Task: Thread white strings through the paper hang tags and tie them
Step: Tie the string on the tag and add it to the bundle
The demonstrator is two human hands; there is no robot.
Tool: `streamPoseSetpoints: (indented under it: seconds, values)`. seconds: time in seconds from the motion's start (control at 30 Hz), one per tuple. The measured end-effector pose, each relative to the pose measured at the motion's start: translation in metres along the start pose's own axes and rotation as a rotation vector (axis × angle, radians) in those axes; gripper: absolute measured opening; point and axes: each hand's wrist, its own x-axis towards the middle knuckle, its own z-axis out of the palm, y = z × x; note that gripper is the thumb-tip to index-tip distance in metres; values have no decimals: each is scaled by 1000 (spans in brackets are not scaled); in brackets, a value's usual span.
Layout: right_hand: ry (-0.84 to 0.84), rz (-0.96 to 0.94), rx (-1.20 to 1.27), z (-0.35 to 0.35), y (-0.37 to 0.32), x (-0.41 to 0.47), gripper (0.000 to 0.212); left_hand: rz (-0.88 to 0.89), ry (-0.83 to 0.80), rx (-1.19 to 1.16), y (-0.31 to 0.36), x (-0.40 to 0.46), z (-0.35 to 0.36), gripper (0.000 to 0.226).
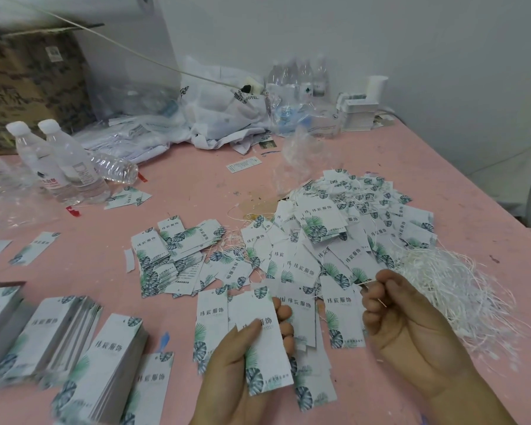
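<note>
Palm-up left hand [242, 357] grips a hang tag [262, 342]; right hand [402, 329] pinches a white string [369, 282].

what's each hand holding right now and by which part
The left hand holds a hang tag at its middle, thumb across the printed face. The right hand pinches a white string near one end.

Your two hands and forearms come into view from the bottom edge, and both are bare. Your left hand [242, 366] and right hand [411, 329] wear no gloves, rings or watch. Your fingernails are short and unpainted, and no sleeve shows at either wrist.
</note>
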Motion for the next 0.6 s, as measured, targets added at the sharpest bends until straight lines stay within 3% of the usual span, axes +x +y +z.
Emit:
streamPoseSetpoints:
  seconds: [0.07, 0.2, 0.43, 0.5, 0.6]
  values:
    - [-13, -91, -10, 0, -1, 3, 7, 31, 29, 64, -4, 0, 0, 65]
    - [29, -233, -12, -3, -9, 3, 27, 133, 80, 194, -12, -1, -2, 36]
    - [-14, -146, -201, 1, 4, -5, 18, 192, 159, 326, -19, -5, 0, 33]
    - [-46, -128, -351, 6, 14, -10, 43, 230, 179, 402, -21, -6, -1, 35]
    - [11, -197, -620, 17, 28, -17, 33, 317, 165, 537, -25, -9, 1, 37]
